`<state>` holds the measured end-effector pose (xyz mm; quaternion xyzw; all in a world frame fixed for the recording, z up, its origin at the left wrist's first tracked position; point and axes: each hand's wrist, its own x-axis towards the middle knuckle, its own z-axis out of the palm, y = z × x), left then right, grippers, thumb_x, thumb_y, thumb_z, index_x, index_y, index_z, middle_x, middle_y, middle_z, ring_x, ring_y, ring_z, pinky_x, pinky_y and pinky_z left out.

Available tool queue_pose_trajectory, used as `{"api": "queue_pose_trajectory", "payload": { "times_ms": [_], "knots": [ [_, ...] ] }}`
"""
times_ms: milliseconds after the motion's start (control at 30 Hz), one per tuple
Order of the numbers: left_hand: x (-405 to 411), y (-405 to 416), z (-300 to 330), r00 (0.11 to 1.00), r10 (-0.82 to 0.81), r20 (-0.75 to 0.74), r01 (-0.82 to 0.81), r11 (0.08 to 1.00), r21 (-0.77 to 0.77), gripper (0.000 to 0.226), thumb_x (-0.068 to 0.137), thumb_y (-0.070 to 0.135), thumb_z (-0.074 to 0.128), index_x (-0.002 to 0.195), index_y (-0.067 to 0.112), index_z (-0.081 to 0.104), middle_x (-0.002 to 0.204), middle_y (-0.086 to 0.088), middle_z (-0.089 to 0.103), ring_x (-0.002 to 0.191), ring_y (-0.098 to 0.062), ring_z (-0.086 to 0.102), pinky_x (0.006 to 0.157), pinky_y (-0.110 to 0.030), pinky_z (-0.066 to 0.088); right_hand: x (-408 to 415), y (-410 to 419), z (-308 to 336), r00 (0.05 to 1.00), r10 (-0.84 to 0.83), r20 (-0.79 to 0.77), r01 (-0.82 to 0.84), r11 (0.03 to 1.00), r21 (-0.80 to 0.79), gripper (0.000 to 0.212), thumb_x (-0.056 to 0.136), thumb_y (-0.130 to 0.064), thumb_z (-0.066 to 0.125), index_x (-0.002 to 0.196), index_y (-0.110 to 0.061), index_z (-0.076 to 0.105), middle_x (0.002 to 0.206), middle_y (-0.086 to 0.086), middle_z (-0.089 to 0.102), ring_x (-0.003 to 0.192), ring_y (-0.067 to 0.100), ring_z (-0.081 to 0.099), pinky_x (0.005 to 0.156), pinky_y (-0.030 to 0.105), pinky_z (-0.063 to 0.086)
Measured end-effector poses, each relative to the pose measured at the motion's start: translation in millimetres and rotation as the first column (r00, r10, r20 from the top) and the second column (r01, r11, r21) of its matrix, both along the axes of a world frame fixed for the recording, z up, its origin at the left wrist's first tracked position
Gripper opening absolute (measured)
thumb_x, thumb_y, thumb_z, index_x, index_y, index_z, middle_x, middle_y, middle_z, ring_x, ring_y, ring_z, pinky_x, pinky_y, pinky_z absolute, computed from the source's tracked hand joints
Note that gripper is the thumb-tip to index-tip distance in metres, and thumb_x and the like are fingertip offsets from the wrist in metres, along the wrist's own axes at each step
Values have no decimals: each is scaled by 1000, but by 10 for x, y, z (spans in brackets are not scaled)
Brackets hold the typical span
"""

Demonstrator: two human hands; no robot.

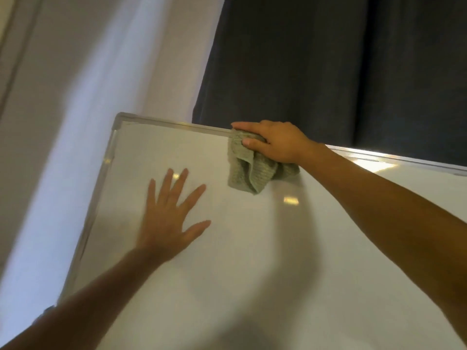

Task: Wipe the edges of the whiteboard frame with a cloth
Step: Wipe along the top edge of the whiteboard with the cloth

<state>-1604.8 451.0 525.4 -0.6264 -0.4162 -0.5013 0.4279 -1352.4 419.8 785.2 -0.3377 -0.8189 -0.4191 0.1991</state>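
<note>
Dark curtain (328,59) behind the whiteboard frame (177,125): the right hand (273,141) pinches a green cloth (249,170) over the frame's top rail, best drawn along it under steady pressure while the left hand (168,218), fingers spread flat and empty below that rail, braces the board.

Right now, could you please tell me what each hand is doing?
Left hand: open, fingers spread, flat on the whiteboard.
Right hand: closed on the green cloth, at the top frame edge.
</note>
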Motion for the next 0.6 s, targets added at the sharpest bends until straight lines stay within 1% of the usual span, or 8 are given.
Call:
{"api": "queue_pose_trajectory", "payload": {
  "times_ms": [67, 133, 200, 300, 367, 433, 533, 600],
  "knots": [
    [661, -163, 46, 994, -78, -73, 80, 997, 16, 80, 98, 78, 36, 165, 36, 24, 178, -9, 7, 164, -39, 3, 127, -70, 8, -120, -21, 28, 1000, -10, 13, 10, 1000, 11, 50, 99, -66, 26, 148, -60, 19, 129, 7, 59, 114, 29, 59, 91, 42, 45],
    [1322, -309, -22, 988, -123, -88, 119, 992, -51, 81, 98, 78, 35, 166, 36, 23, 178, -7, 6, 164, -38, 0, 127, -70, 6, -203, -50, 14, 1000, -20, 22, 20, 1000, -1, 49, 101, -62, 29, 149, -58, 22, 129, 10, 58, 116, 32, 58, 94, 44, 44],
    [1757, -373, -136, 989, -116, -89, 103, 985, -141, 79, 98, 78, 33, 166, 39, 18, 178, -5, 5, 164, -38, -2, 126, -72, 7, -252, -84, -8, 999, -34, 7, 34, 999, -31, 48, 101, -59, 33, 149, -55, 27, 127, 10, 58, 115, 32, 58, 96, 43, 44],
    [1839, -292, -197, 989, -77, -129, 53, 982, -181, 77, 100, 76, 32, 166, 40, 17, 178, -2, 5, 163, -36, -4, 126, -72, 11, -265, -122, 3, 999, -20, -43, 17, 998, -64, 44, 101, -55, 38, 145, -52, 38, 122, 9, 61, 111, 32, 59, 94, 41, 44],
    [1748, -234, -208, 986, -66, -153, 40, 985, -166, 74, 100, 75, 34, 165, 41, 22, 178, 1, 8, 164, -36, 0, 126, -72, 12, -196, -146, -5, 998, -4, -70, -2, 996, -86, 41, 102, -51, 42, 143, -49, 45, 120, 8, 64, 111, 31, 59, 93, 40, 45],
    [1722, -205, -214, 982, -66, -176, 41, 989, -145, 72, 100, 75, 36, 163, 42, 27, 177, 1, 11, 163, -36, 5, 125, -72, 14, -94, -158, -27, 995, -23, -98, 14, 995, -95, 41, 102, -49, 44, 143, -47, 47, 120, 8, 64, 111, 31, 59, 94, 40, 45],
    [1752, -205, -181, 983, -88, -162, 66, 989, -133, 71, 100, 75, 36, 162, 43, 28, 177, 2, 13, 164, -35, 7, 126, -71, 13, 30, -238, -5, 992, -55, -115, 42, 994, -105, 41, 102, -49, 44, 143, -47, 46, 117, 8, 62, 110, 30, 59, 94, 40, 46],
    [1710, -221, -154, 984, -90, -151, 70, 989, -131, 70, 100, 76, 34, 162, 45, 27, 177, 3, 11, 164, -34, 8, 127, -69, 11, 126, -322, -1, 990, -36, -140, 21, 994, -110, 40, 101, -49, 45, 141, -49, 47, 113, 5, 60, 110, 29, 58, 93, 39, 45]
  ]
}}
